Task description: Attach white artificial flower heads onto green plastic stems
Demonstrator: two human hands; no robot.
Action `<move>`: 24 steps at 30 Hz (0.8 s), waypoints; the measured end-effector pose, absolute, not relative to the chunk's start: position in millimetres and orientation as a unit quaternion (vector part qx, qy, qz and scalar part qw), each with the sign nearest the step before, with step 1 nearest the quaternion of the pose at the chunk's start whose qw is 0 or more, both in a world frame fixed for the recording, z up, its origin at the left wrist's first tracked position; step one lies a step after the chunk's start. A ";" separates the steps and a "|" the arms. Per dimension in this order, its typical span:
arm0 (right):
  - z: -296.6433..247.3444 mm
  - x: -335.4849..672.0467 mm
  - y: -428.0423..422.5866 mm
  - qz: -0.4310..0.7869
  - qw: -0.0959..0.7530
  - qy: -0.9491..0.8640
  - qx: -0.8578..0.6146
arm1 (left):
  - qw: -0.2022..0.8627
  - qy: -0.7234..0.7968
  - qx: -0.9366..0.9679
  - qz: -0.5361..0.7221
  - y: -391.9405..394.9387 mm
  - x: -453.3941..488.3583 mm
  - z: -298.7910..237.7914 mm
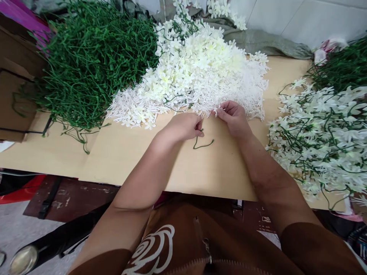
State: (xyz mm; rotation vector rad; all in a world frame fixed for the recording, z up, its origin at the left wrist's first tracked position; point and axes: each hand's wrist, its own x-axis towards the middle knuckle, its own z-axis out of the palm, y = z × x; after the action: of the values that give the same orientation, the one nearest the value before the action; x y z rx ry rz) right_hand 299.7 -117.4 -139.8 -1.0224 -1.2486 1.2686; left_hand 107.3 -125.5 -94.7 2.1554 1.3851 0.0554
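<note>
My left hand (190, 125) is closed on a thin green plastic stem (204, 146), whose lower end bends out to the right over the cardboard. Thumb and fingertips of my right hand (233, 116) pinch a small white artificial flower (217, 110) at the front edge of the pile. Just beyond both hands lies a wide heap of white and cream artificial flowers (197, 68), many with their thin white ends pointing toward me. To the left rises a big tangle of green plastic stems (100, 57).
Flowers joined to green stems (323, 141) are heaped at the right, with more green stems (344, 67) behind. A cardboard box (14, 91) stands at the left. Cardboard sheeting (114, 160) covers the tabletop. Grey-green cloth (269, 44) lies along the tiled wall.
</note>
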 end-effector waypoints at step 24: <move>-138.6 293.6 -120.9 0.590 0.479 -0.518 -0.394 | 0.353 0.489 0.783 0.152 -118.7 98.3 -106.6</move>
State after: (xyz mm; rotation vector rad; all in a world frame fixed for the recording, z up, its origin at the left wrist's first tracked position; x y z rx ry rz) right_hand 293.6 -120.9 -138.6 -0.9623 -1.2636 1.4394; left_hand 98.3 -118.7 -106.6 2.0255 1.2634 0.3927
